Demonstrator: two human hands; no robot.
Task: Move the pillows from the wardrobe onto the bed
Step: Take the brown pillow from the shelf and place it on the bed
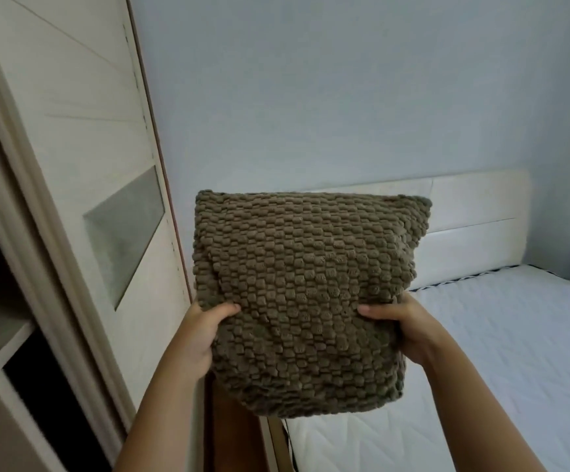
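Olive-brown, knobbly pillow (307, 294) held upright in mid-air: the left hand (201, 335) grips its lower left edge, the right hand (402, 328) its lower right edge, thumbs on the near face. The wardrobe (72, 131) stands at left, its interior too dark to read. The bed (498, 335) lies open at right, below a pale headboard (474, 212).

A bed (532, 335) stands right of the wardrobe (82, 137); a white quilted mattress (447, 386) lies on it, meeting a white headboard (474, 212).
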